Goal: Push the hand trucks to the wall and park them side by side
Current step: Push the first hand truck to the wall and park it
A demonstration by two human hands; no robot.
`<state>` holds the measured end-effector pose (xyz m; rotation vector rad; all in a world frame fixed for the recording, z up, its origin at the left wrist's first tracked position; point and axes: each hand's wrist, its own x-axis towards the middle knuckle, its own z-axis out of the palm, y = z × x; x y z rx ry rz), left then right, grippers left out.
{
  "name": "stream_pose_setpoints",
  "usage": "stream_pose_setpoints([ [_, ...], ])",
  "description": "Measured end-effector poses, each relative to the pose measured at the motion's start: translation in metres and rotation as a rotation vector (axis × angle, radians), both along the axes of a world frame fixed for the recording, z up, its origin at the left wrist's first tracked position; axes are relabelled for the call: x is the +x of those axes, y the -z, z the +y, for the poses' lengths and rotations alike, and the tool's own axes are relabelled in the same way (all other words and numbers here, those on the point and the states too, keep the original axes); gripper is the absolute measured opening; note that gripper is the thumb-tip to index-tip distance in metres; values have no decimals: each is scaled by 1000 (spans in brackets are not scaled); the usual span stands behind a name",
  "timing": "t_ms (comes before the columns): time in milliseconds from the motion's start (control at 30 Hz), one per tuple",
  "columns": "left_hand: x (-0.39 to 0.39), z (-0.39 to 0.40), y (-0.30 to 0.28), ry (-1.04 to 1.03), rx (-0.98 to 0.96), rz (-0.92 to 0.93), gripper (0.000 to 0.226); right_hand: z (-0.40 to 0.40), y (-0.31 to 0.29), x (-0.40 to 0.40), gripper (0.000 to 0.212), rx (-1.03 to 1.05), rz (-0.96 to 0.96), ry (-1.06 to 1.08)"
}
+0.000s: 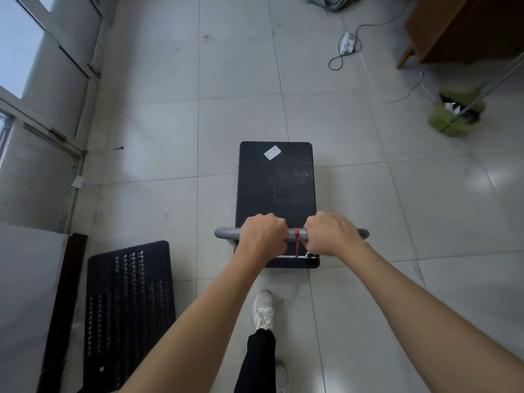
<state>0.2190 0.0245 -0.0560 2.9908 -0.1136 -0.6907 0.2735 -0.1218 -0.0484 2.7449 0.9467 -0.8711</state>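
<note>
A hand truck with a plain black deck (276, 182) stands on the tiled floor in front of me, a white sticker near its far end. Its grey handle bar (297, 234) has a red cord tied around the middle. My left hand (262, 235) grips the bar left of the cord and my right hand (329, 234) grips it right of the cord. A second hand truck with a perforated black deck (129, 307) lies low at my left, close to the wall; its handle is not visible.
A window wall (42, 109) runs along the left side. A power strip with cables (347, 43) lies on the floor far ahead, a wooden cabinet (465, 26) at the far right, and a green dustpan with a broom (456, 113) beside it. My white shoe (263, 309) steps behind the truck.
</note>
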Motion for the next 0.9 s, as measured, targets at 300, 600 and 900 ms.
stream_pose_setpoints([
  [300, 93, 25, 4, -13, 12, -8, 9, 27, -10, 93, 18, -12, 34, 12],
  [600, 194, 44, 5, -33, 27, -24, 14, 47, -4, 198, 24, 20, 6, -7],
  [900, 309, 67, 6, -106, 54, -12, 8, 72, -5, 320, 14, 27, 14, -72],
])
